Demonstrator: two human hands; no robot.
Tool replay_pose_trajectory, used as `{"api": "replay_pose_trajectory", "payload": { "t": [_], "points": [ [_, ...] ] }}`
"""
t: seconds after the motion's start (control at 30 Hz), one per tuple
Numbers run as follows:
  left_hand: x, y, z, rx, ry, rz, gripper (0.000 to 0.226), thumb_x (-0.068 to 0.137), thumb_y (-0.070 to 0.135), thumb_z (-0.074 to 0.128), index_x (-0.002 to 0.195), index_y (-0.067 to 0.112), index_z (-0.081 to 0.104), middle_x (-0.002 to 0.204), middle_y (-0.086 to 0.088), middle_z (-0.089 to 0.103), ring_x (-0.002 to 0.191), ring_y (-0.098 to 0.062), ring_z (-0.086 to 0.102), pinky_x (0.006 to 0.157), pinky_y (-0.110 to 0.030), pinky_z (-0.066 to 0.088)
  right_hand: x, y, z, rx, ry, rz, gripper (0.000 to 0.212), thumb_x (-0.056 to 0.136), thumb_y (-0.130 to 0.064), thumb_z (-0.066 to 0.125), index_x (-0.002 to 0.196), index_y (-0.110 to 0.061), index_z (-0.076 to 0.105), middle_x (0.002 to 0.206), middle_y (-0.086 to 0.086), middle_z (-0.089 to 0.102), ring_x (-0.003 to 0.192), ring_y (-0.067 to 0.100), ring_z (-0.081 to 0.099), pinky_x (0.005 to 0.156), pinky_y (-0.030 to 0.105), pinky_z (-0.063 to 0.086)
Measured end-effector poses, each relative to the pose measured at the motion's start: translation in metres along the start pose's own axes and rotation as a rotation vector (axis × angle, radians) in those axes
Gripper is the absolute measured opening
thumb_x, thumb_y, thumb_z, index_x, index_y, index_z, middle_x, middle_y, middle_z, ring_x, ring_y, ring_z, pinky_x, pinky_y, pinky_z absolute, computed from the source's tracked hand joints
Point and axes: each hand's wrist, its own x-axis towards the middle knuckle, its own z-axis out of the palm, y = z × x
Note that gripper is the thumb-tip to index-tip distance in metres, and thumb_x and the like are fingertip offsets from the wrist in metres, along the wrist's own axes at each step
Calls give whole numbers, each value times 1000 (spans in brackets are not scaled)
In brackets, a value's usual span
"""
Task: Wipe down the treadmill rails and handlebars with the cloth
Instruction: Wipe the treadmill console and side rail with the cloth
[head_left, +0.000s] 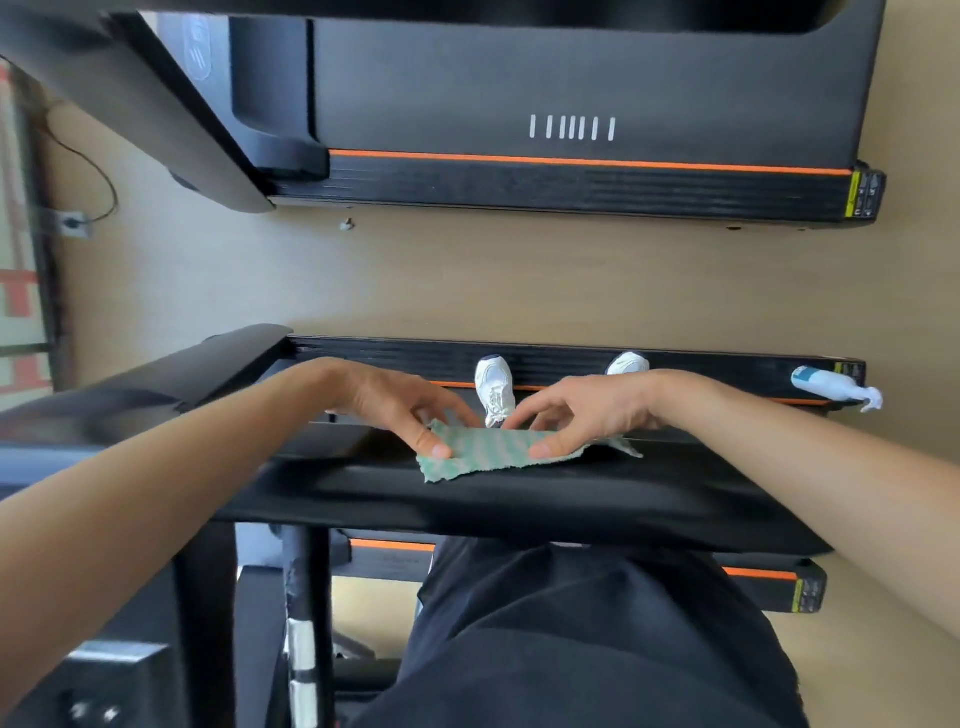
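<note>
We pinch green-white patterned cloth (493, 453) flat on black treadmill handrail (519, 501): left hand (400, 410) at one end, right hand (587, 415) at other. Risk, we judge: fingertip-only grip, so cloth may slip off rail w/ first stroke.

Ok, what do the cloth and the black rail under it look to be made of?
The cloth looks like a thin, soft textile, matte, green with paler wavy stripes. Its ragged, fuzzy edge suggests woven or microfibre fabric. The rail is black and smooth with a soft sheen along its length. It is probably moulded plastic or coated metal, but the picture cannot settle which.
</note>
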Motion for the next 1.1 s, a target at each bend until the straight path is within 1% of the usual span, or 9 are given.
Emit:
{"api": "replay_pose_trajectory", "payload": {
  "t": [0.1, 0.2, 0.33, 0.47, 0.57, 0.7, 0.8, 0.93, 1.1],
  "points": [
    [-20, -21, -6, 42, 2, -52, 69, 63, 72, 73, 128, 57, 55, 127, 13, 63, 113, -5, 60, 100, -29, 45, 24, -19, 7, 3, -6, -12, 40, 86, -49, 73, 125, -47, 62, 115, -8, 72, 104, 12, 67, 103, 34, 47],
    [-38, -37, -11, 63, 12, -89, 72, 60, 75, 74, 128, 55, 56, 124, 8, 66, 115, -12, 61, 108, -40, 45, 43, -36, 13, 8, -6, -27, 45, 81, -53, 73, 124, -47, 62, 115, -8, 72, 106, 12, 67, 104, 33, 48],
    [-66, -55, -16, 93, 37, -120, 86, 52, 86, 74, 129, 53, 55, 127, 13, 65, 121, -11, 60, 112, -43, 43, 65, -59, 20, -27, 12, -45, 44, 84, -53, 72, 127, -47, 61, 115, -9, 70, 110, 12, 65, 103, 32, 48],
    [-94, -74, -20, 115, 84, -186, 88, 47, 88, 75, 127, 59, 55, 130, 23, 61, 125, -3, 56, 115, -44, 39, 84, -88, 27, -80, 32, -54, 44, 88, -51, 71, 130, -46, 59, 116, -11, 70, 110, 8, 65, 103, 30, 46],
    [-114, -85, -21, 135, 114, -253, 84, 46, 88, 77, 124, 66, 53, 135, 22, 56, 130, -5, 51, 116, -48, 38, 97, -109, 32, -115, 23, -64, 47, 88, -51, 70, 133, -44, 57, 121, -9, 68, 110, 7, 64, 107, 32, 43],
    [-144, -94, -17, 139, 201, -326, 85, 45, 85, 78, 124, 65, 54, 138, 19, 55, 129, -4, 50, 118, -45, 34, 110, -134, 41, -131, 21, -91, 52, 92, -48, 67, 141, -40, 52, 125, -7, 63, 119, 9, 59, 109, 27, 38],
    [-166, -99, -7, 150, 267, -324, 78, 54, 78, 81, 126, 61, 57, 139, 24, 55, 131, -3, 49, 119, -42, 33, 117, -151, 51, -146, 33, -103, 54, 92, -47, 67, 144, -39, 50, 139, -1, 56, 129, 10, 53, 113, 27, 35],
    [-186, -100, 14, 163, 428, -328, 63, 67, 58, 87, 125, 53, 63, 125, 32, 57, 123, -2, 51, 106, -29, 35, 114, -167, 63, -227, 84, -153, 56, 89, -50, 69, 142, -40, 52, 146, -3, 54, 132, 6, 49, 118, 31, 32],
    [-185, -97, 49, 252, 655, -258, 75, 55, 74, 82, 123, 49, 65, 115, 27, 65, 113, -2, 58, 104, -33, 45, 90, -169, 70, -328, 178, -200, 60, 83, -52, 76, 139, -40, 55, 140, -6, 56, 120, 4, 52, 112, 30, 38]
  ]
}}
